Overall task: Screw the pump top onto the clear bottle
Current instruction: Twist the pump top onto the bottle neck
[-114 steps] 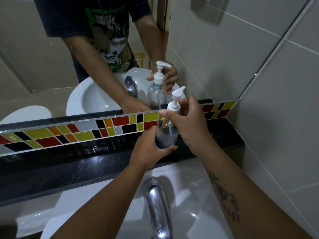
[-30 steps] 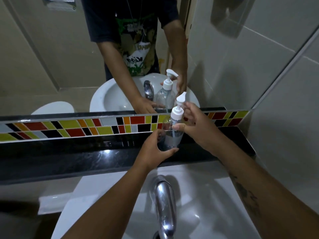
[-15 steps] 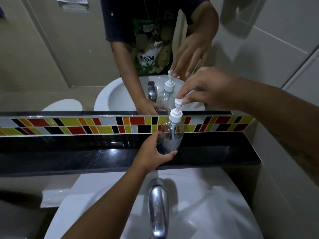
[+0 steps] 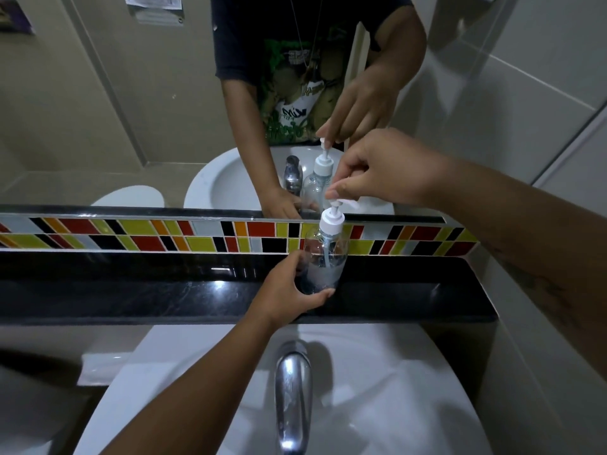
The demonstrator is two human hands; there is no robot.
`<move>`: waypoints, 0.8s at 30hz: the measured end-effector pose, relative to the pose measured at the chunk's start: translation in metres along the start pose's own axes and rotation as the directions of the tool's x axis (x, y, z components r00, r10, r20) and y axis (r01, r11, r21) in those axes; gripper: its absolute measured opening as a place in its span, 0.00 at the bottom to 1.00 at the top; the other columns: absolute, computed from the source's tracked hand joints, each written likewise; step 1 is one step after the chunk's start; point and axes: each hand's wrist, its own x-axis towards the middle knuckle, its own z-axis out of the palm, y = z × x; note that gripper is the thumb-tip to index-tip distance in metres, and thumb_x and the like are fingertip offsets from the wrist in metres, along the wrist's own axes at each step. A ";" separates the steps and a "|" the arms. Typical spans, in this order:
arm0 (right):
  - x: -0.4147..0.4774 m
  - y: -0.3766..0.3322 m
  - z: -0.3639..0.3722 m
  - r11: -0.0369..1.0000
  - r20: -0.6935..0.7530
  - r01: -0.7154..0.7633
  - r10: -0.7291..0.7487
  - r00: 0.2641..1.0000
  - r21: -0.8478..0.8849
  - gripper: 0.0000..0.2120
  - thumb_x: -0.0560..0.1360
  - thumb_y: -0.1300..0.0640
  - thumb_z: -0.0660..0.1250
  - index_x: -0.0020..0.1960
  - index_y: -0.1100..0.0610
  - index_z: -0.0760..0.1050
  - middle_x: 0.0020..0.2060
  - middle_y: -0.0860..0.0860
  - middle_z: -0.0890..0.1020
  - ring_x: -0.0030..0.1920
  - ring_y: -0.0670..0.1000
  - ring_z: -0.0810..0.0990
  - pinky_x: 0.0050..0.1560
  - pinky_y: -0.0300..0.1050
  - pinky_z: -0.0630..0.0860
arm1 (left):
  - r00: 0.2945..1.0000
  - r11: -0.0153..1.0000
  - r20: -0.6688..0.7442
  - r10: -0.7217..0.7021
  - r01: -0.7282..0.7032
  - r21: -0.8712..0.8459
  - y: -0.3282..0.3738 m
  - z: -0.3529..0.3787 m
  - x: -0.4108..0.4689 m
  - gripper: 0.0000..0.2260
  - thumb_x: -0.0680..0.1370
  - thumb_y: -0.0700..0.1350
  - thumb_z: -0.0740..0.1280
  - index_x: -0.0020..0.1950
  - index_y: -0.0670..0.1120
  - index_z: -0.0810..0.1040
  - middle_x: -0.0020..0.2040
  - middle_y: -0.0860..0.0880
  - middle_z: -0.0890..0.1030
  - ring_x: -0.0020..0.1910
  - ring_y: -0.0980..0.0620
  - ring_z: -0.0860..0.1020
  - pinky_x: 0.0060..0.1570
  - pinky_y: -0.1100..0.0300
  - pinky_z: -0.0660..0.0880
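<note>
A clear bottle [image 4: 323, 269] with some liquid stands upright on the black ledge [image 4: 164, 290] under the mirror. My left hand [image 4: 289, 290] wraps around its lower body from the left. The white pump top [image 4: 332, 220] sits on the bottle's neck, its tube running down inside. My right hand [image 4: 384, 172] hovers above it, thumb and fingers pinched on the pump's nozzle head.
A chrome tap [image 4: 292, 395] rises over the white basin [image 4: 377, 389] just below the ledge. A band of coloured tiles [image 4: 147, 239] runs behind the bottle. The mirror [image 4: 131, 110] reflects my arms and the bottle. A tiled wall [image 4: 542, 110] closes the right side.
My right hand has left the pump collar, risen above the bottle and now pinches the nozzle head. The left hand keeps its hold on the bottle.
</note>
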 end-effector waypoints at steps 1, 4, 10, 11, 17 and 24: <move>-0.001 0.000 0.002 0.999 -0.008 -0.030 0.030 1.000 0.039 0.09 0.69 0.48 0.75 0.38 0.55 0.83 0.25 0.43 0.79 0.28 0.37 0.74 0.31 0.31 0.68 | 1.000 1.000 -0.002 -0.001 0.001 0.004 0.000 0.000 0.000 0.27 0.74 0.45 0.84 0.69 0.49 0.76 0.62 0.55 0.82 0.58 0.65 0.80 0.54 0.76 0.77; -0.005 0.004 0.008 0.974 -0.003 -0.136 0.139 0.990 0.183 0.14 0.69 0.46 0.75 0.37 0.58 0.82 0.30 0.48 0.82 0.29 0.39 0.74 0.37 0.37 0.70 | 1.000 1.000 -0.007 -0.005 0.005 0.008 0.002 0.000 -0.001 0.26 0.74 0.45 0.84 0.66 0.52 0.76 0.61 0.55 0.83 0.57 0.65 0.81 0.53 0.76 0.78; -0.009 0.015 0.024 0.740 0.070 -0.301 0.327 0.943 0.602 0.11 0.69 0.51 0.76 0.39 0.58 0.79 0.29 0.51 0.82 0.29 0.46 0.71 0.33 0.39 0.71 | 1.000 1.000 -0.005 -0.009 0.009 0.011 0.003 0.000 -0.001 0.26 0.74 0.46 0.84 0.66 0.54 0.75 0.61 0.56 0.82 0.58 0.64 0.81 0.53 0.77 0.77; -0.009 0.016 0.026 0.722 0.075 -0.309 0.337 0.939 0.619 0.11 0.69 0.51 0.76 0.40 0.59 0.79 0.30 0.51 0.82 0.29 0.45 0.71 0.33 0.39 0.71 | 1.000 1.000 -0.006 -0.010 0.010 0.011 0.003 0.000 -0.001 0.26 0.74 0.46 0.84 0.65 0.53 0.75 0.61 0.55 0.83 0.58 0.62 0.82 0.53 0.77 0.77; -0.015 0.016 0.024 0.728 -0.074 -0.273 0.406 0.911 0.629 0.18 0.72 0.44 0.71 0.46 0.61 0.79 0.30 0.51 0.80 0.29 0.46 0.74 0.30 0.40 0.72 | 0.999 0.999 -0.018 -0.038 0.038 0.005 0.002 0.000 0.000 0.27 0.72 0.48 0.85 0.64 0.53 0.75 0.63 0.53 0.84 0.62 0.56 0.83 0.55 0.75 0.78; -0.048 0.049 0.072 0.700 -0.167 -0.283 0.500 0.850 0.656 0.07 0.80 0.53 0.63 0.49 0.56 0.76 0.41 0.54 0.82 0.36 0.49 0.78 0.38 0.43 0.79 | 0.996 0.995 -0.006 -0.089 0.088 -0.056 0.005 -0.004 -0.002 0.41 0.67 0.47 0.88 0.75 0.49 0.72 0.63 0.61 0.78 0.60 0.63 0.78 0.58 0.77 0.75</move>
